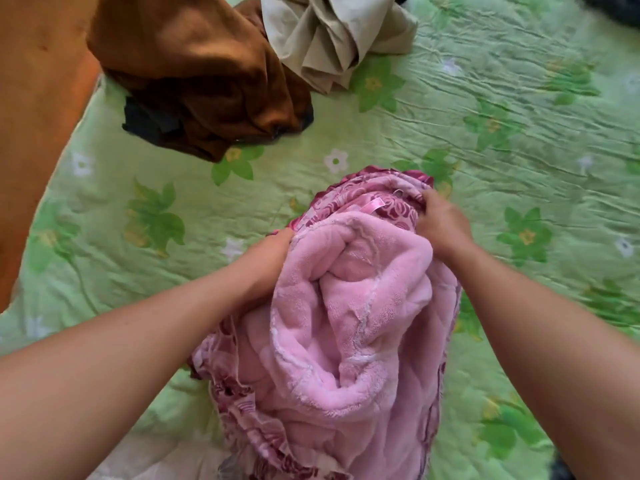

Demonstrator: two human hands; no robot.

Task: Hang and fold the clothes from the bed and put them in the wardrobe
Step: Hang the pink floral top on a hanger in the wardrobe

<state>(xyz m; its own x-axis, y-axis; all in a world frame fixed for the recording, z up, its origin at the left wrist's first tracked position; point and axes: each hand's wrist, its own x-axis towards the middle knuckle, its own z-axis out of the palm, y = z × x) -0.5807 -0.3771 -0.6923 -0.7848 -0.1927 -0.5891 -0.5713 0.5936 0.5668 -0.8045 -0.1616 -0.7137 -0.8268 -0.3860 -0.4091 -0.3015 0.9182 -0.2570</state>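
Hands: 2, left hand point(266, 258) and right hand point(441, 223).
Pink fleece garment point(346, 323): 1, gripped by both.
Brown garment point(207, 81): 1, beyond the left hand.
Black cloth point(145, 124): 1, tucked against the brown garment.
Beige garment point(332, 39): 1, well beyond both hands.
Bed point(502, 133): 1, under everything.

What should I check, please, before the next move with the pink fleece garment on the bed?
1. Left hand grips the pink fleece garment: ok.
2. Right hand grips its far edge: ok.
3. Garment spread flat for folding: not ok, bunched.
4. Bare green bedcover beyond it for laying out: ok.
5. Brown garment and beige garment lie apart from it: ok.
6. Hanger and wardrobe at hand: cannot tell, neither in view.
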